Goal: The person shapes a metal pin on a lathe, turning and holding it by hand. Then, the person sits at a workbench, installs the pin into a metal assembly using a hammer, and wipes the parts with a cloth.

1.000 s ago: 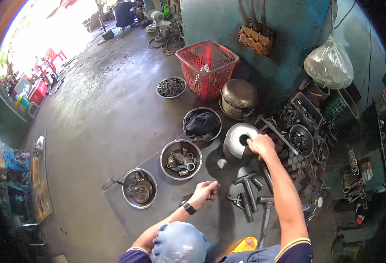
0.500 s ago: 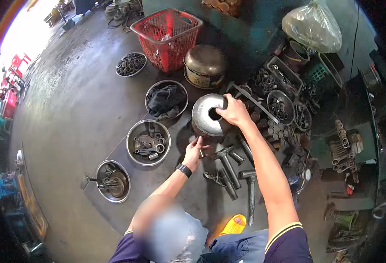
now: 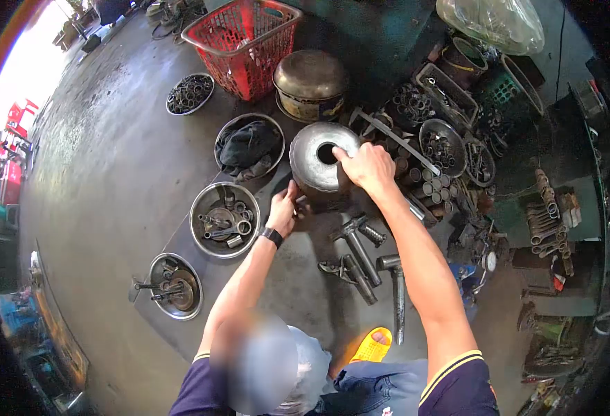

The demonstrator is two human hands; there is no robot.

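My right hand grips a thick, round metal block with a hole through its middle. The thumb reaches into the hole, and the other fingers are over the right side, partly hidden. My left hand is at the block's lower left edge with its fingers bent together; what they hold, if anything, is too dark to make out. On the floor just below lie a hammer, a large bolt, a metal bar and a second hammer.
To the left stand a bowl of metal parts, another bowl and a bowl with dark cloth. A lidded pot and a red basket are behind. A caliper lies right, beside stacked parts.
The round block has shifted slightly away from me and turned in my right hand. My left hand has moved forward and left, up to its edge. The whole view has shifted a little.
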